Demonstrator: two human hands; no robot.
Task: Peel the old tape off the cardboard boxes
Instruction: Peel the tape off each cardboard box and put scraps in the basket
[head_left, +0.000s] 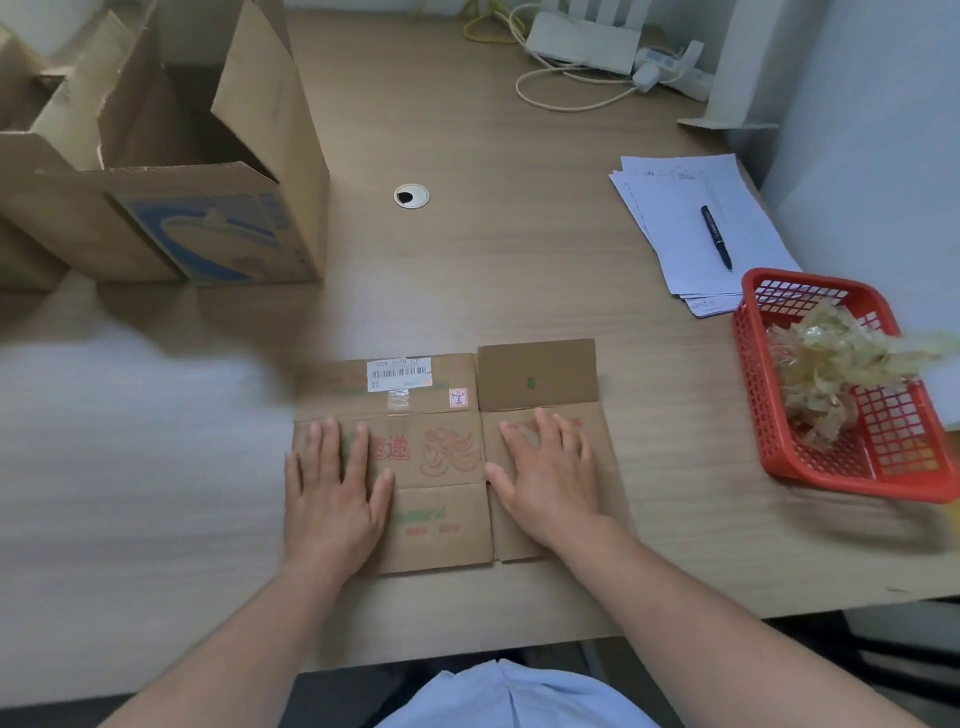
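Resting open on the stiff, light box (441, 525), left hand (332, 483) and right hand (550, 478) gripped nothing; thin clingy tape (399, 400) just beyond them probably needed nail-picking at an edge.

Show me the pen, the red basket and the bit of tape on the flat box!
pen (717, 236): head view, middle of its dark barrel.
red basket (857, 480): head view, on its near rim.
bit of tape (399, 400): head view, centre of the clear strip.

One left hand (332, 493), one right hand (550, 478), one flattened box (441, 525), one red basket (852, 480), one pen (717, 236)
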